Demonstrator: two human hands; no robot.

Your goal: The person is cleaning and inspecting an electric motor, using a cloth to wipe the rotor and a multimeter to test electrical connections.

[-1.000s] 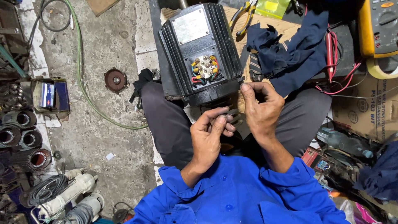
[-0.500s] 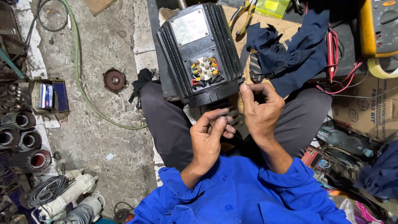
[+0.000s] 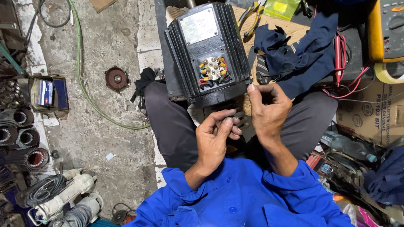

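While the black electric motor (image 3: 206,54) rests heavy and rigid against the person's knees, the left hand (image 3: 216,138) curls loosely round a small dark part (image 3: 239,120), and the right hand (image 3: 269,111) pinches thumb to fingertips, contents unclear.

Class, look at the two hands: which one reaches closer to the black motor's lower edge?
The right hand: its raised fingertip almost meets the motor, while the left hand sits lower.
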